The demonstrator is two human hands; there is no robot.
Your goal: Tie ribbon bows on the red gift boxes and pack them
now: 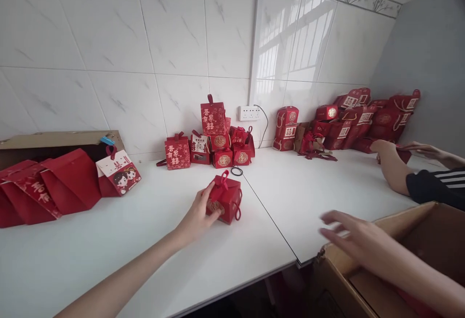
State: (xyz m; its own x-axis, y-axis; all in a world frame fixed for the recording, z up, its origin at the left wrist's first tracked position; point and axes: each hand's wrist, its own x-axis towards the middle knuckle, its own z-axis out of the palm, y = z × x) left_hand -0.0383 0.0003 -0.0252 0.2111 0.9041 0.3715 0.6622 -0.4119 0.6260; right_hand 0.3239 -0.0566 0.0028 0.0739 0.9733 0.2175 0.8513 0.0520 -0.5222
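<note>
Red gift box (229, 204) held at its left side by the left hand (198, 214), over the middle of the white table (254, 245), left of the dark seam. Grip narrowed around the box: fingers laid along its upper left, thumb pressed low against the face marked with a gold emblem. Box topped by a red ribbon loop; a cord handle is seen on its right side. No gap beneath it can be made out.

Right hand (354, 238) held well apart, over the rim of the cardboard carton (337, 279); fingers spread wide, slightly blurred, nothing seen gripped. Red material partly seen inside the carton.

Black ring (237, 172) noted just behind the held box. Beyond it, small red boxes (222, 158) are grouped near the wall, one square box (213, 118) set on top. Wall socket (249, 113) mounted to the right of these.

At far left, larger red boxes (70, 182) are lined up beside a white-and-red box (119, 175) printed with cartoon faces. At far right, more red boxes (341, 134) are massed; nearby, a small red item (404, 155) is handled by a co-worker in a striped dark sleeve (432, 183).
</note>
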